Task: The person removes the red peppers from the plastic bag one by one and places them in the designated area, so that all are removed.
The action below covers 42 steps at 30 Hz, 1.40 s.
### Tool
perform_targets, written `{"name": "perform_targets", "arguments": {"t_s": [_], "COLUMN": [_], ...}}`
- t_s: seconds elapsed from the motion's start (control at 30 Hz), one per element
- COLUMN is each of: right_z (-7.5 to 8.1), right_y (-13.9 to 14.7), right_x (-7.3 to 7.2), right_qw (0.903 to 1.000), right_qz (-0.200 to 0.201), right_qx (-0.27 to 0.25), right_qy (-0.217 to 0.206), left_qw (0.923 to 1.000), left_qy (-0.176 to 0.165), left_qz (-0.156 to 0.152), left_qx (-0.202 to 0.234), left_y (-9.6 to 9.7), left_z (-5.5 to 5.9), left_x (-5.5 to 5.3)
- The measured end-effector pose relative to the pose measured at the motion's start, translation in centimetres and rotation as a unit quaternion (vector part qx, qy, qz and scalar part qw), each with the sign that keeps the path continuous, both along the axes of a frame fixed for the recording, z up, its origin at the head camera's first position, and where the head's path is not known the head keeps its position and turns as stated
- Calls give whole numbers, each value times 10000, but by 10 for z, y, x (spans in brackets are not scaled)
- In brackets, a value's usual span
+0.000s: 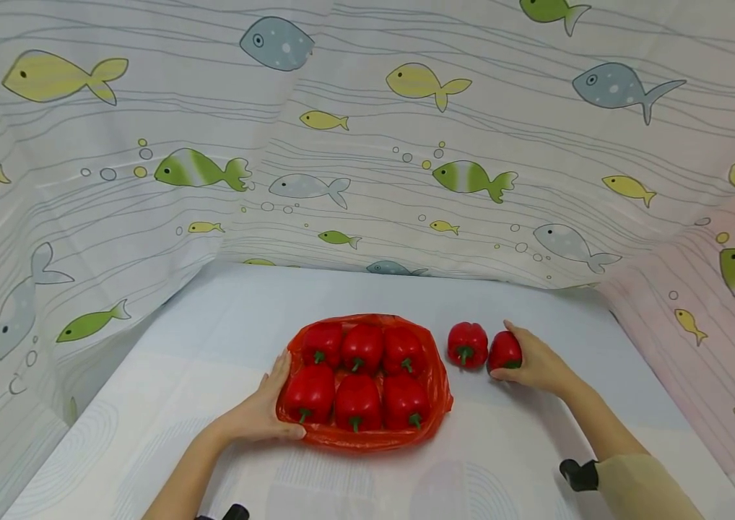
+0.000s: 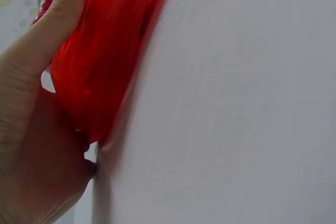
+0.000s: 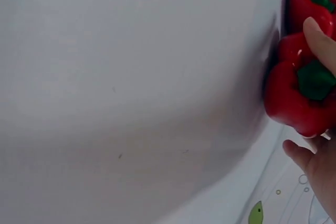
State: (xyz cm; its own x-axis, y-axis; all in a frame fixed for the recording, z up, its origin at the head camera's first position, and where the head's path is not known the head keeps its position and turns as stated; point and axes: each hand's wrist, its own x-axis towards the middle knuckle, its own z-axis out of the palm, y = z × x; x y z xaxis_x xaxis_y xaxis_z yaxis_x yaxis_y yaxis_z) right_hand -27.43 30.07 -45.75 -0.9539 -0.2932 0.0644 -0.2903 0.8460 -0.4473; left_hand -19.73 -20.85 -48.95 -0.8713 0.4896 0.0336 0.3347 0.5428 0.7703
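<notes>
Six-odd glossy red bell peppers (image 1: 357, 403) with green stems sit in two rows inside a red plastic bag (image 1: 367, 439) with its mouth spread wide. My left hand (image 1: 263, 408) rests against the bag's left side, fingers along the rim and thumb stretched along the front edge. The left wrist view shows that thumb (image 2: 65, 3) lying on the red plastic. At the right, my right hand (image 1: 539, 365) grips a bell pepper (image 1: 504, 352) between thumb and fingers. Another bell pepper (image 1: 468, 345) stands just left of it, stem facing me.
A white table (image 1: 497, 462) with pale printed patterns lies under everything. Behind and at both sides hangs a curtain (image 1: 354, 152) printed with fish and wavy lines. Dark straps or devices show near both wrists.
</notes>
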Motion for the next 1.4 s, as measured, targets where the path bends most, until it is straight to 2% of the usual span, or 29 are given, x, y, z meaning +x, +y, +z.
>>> {"name": "perform_targets", "arguments": {"t_s": [0.3, 0.67, 0.9, 1.1, 1.4], "right_z": [5, 25, 43, 62, 83], "right_y": [4, -8, -29, -54, -78], "right_x": [7, 16, 28, 36, 44], "right_qw": [9997, 9917, 9840, 9702, 9582], "right_qz": [-165, -316, 127, 689, 976], "right_qx": [-19, -355, -416, -293, -498], "right_qy": [156, 1199, 1730, 2305, 2643], "left_qw": [10000, 10000, 10000, 10000, 10000], "left_qy": [-39, -63, -37, -22, -63], "left_qz": [-30, -8, -36, -17, -19], "left_qx": [33, 31, 5, 30, 34], "left_y": [0, -1, -1, -2, -2], "left_z": [-1, 0, -2, -3, -3], "left_x": [-2, -2, -3, -3, -3]}}
